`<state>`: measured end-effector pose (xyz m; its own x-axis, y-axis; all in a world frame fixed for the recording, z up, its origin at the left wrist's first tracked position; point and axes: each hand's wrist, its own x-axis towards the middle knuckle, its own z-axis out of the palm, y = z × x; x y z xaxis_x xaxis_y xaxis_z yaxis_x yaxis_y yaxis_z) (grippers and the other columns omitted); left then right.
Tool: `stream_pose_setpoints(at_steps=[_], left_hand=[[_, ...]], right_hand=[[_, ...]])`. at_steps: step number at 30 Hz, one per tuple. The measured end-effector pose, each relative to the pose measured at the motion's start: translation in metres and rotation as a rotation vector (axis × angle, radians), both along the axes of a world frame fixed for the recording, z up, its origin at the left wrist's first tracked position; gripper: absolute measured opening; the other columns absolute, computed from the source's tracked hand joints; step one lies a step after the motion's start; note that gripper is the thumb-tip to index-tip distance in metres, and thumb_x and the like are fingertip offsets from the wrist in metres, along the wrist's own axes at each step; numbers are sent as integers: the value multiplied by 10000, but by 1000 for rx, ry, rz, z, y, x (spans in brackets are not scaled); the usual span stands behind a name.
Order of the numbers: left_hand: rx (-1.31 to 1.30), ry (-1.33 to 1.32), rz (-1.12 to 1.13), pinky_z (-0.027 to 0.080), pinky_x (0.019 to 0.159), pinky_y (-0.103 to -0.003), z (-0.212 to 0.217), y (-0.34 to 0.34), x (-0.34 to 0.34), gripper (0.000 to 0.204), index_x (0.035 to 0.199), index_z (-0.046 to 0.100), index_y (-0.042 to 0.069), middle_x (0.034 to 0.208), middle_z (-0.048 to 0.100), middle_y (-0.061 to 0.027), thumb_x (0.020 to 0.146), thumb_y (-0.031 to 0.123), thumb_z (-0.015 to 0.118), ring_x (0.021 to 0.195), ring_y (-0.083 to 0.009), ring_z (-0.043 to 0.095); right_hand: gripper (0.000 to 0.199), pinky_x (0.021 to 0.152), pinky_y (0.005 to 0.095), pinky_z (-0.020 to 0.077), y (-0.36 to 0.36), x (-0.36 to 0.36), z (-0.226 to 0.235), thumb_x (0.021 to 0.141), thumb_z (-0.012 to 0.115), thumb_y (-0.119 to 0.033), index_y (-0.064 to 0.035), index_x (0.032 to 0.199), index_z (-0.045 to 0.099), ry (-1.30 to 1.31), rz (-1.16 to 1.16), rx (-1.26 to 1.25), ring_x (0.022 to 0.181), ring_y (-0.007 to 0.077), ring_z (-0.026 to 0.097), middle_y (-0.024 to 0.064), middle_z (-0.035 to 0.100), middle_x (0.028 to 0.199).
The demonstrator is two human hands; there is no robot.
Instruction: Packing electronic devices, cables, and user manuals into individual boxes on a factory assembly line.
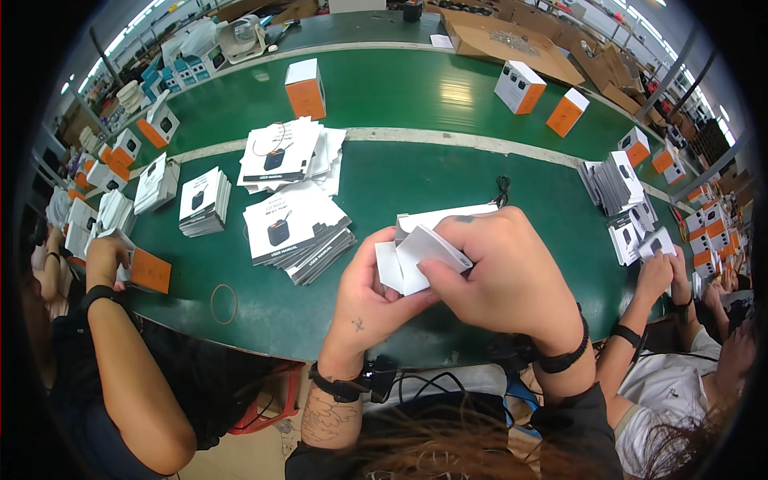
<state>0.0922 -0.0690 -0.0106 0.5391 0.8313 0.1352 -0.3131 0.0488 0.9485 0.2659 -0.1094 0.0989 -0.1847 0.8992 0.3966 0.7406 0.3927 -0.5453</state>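
Note:
Both my hands hold a small white folded cardboard piece [416,258] just above the near edge of the green table [416,180]. My left hand [370,292] grips it from below and the left side. My right hand [500,272] covers its right side, fingers curled over the top flap. A stack of white booklets [294,232] with a dark round device pictured on the cover lies just left of my hands. A second, looser pile of the same booklets [288,154] sits behind it.
A person at my left holds an orange-and-white box [149,270]; another at my right handles booklets [632,232]. More booklet stacks [203,202], orange-and-white boxes [305,88], a rubber band [224,304], a black cable [501,190] and flat brown cartons [504,40] lie about.

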Motion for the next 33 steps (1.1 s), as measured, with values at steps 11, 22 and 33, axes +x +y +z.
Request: stream_pose_setpoints(at_steps=[11, 22, 33], left_hand=[[-66, -90, -40, 568, 946, -285, -2, 0, -1, 806, 1494, 375, -46, 1339, 606, -131, 815, -139, 799, 1183, -175, 643], [-70, -85, -65, 569, 923, -270, 1, 0, 0, 760, 1496, 361, -46, 1342, 608, -138, 850, -151, 749, 1188, -177, 649], [-31, -41, -90, 565, 908, -253, 2, 0, -6, 746, 1490, 377, -37, 1334, 624, -131, 851, -162, 741, 1191, -161, 649]], right_hand=[[168, 686, 431, 547, -2, 20, 0, 793, 706, -62, -102, 955, 721, -184, -5, 140, 834, 331, 682, 80, 685, 853], [132, 650, 388, 534, -8, 29, -8, 734, 700, -66, -101, 861, 692, -501, -47, 254, 779, 264, 654, 31, 645, 801], [204, 719, 395, 491, -3, 26, 9, 640, 740, -63, -121, 833, 711, -615, 31, 208, 737, 262, 643, 18, 647, 742]])
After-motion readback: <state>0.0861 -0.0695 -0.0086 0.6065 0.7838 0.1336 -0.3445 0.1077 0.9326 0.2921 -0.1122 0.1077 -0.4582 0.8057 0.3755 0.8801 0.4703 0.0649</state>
